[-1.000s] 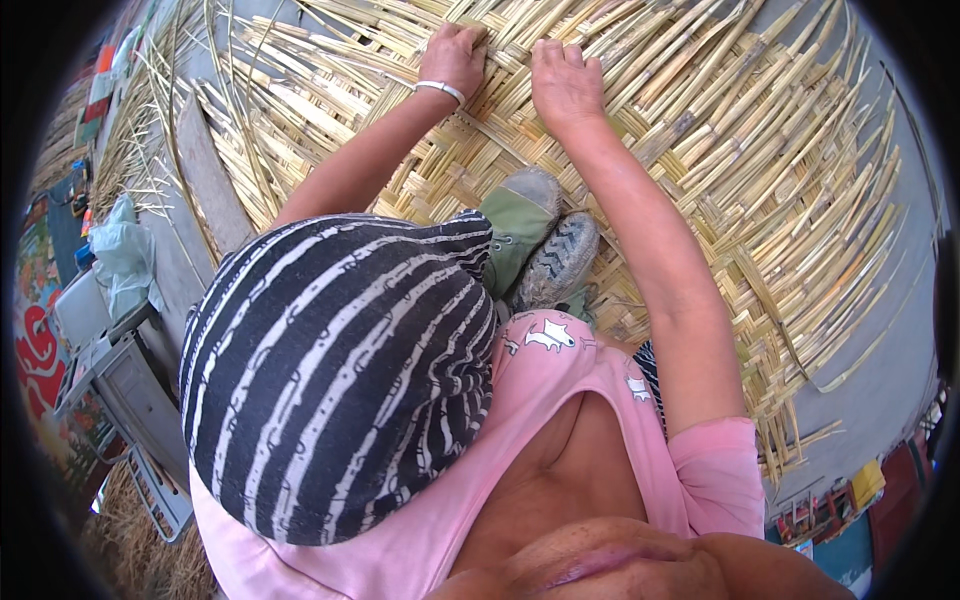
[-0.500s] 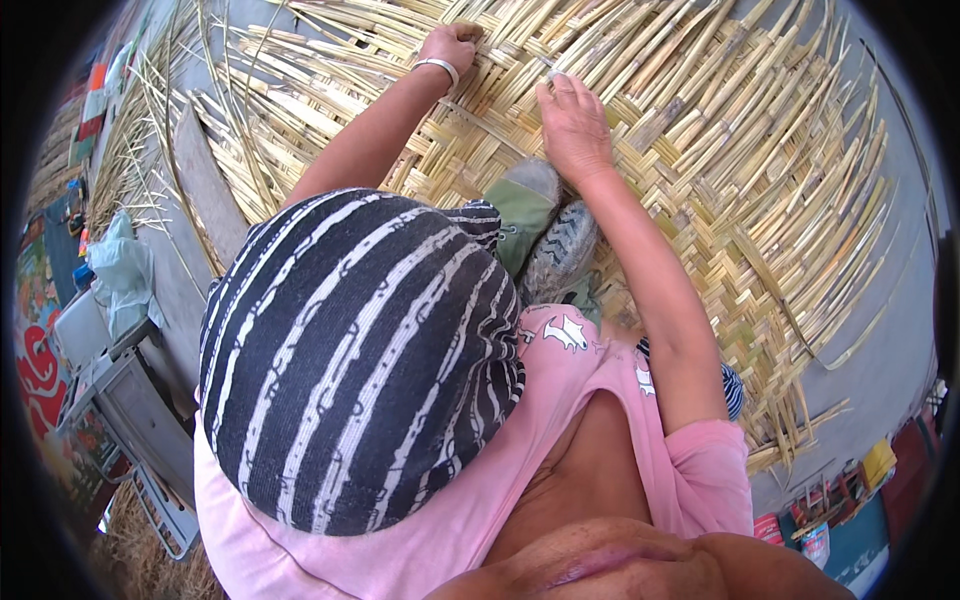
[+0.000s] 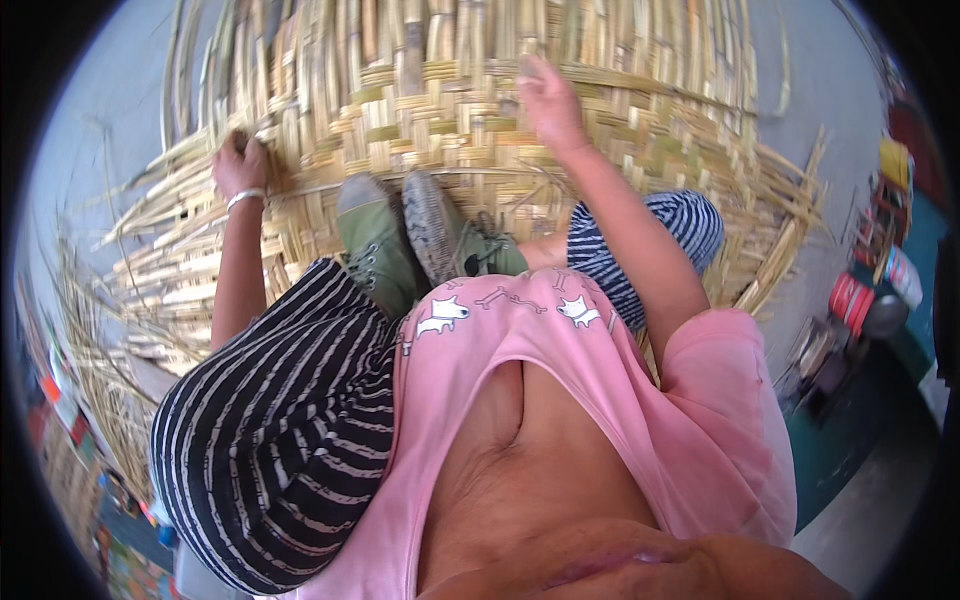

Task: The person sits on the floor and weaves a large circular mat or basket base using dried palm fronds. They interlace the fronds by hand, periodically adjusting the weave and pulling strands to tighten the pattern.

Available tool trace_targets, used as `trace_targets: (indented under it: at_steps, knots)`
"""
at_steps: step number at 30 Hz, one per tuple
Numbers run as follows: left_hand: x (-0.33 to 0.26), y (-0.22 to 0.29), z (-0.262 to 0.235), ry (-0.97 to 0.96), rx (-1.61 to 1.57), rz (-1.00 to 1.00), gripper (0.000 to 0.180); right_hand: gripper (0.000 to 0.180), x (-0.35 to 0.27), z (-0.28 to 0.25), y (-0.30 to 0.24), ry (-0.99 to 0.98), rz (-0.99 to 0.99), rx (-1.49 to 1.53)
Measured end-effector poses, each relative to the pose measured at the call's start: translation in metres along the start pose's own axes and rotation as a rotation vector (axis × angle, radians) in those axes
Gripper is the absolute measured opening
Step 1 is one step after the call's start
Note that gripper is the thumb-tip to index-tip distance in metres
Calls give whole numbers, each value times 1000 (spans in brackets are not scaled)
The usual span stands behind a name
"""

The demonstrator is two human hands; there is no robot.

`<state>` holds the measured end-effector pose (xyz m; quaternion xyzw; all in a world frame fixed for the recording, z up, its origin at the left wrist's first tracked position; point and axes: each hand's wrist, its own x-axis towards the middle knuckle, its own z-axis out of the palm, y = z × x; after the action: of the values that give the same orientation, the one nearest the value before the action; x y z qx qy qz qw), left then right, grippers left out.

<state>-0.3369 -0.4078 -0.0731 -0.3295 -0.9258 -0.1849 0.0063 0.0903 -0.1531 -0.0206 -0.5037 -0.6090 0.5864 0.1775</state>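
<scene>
Yellow mat (image 3: 440, 115); pink shirt (image 3: 725, 420); striped trousers (image 3: 270, 430).

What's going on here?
A person has both bare hands at a partly woven mat of flat, straw-coloured strips. The left hand, fingers curled and wearing a pale bracelet, is among strips at the mat's left side. The right hand is farther out, near the long unwoven strips; blur hides whether either grips one. The person's green lace-up shoes are at the mat's near part.

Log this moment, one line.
left hand: curled, woven tan reed mat, left side | right hand: blurred, over mat | green canvas shoes: on mat
</scene>
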Motion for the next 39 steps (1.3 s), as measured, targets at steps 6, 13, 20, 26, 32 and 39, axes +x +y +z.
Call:
trace_targets:
  at_steps: [6, 13, 20, 26, 32, 39]
  knots:
    - [39, -46, 15, -143, -478, -197, 51, 51, -5, -166, 38, 607, 212, 671]
    - [66, -52, 13, -275, -502, -299, 44, 41, 16, -239, 7, 710, 226, 1164]
    - [44, -31, -15, -263, -137, 108, 34, 38, 36, -309, 18, 989, 207, 79]
    - [24, 10, -29, -267, 180, 179, 31, 53, 45, -380, 22, 1110, 276, -125]
    - [16, 36, -28, -306, 290, 91, 33, 41, 89, -438, 53, 997, 341, -16]
    - [-7, 29, -68, -257, 317, 50, 29, 24, 81, -484, 28, 964, 220, 801]
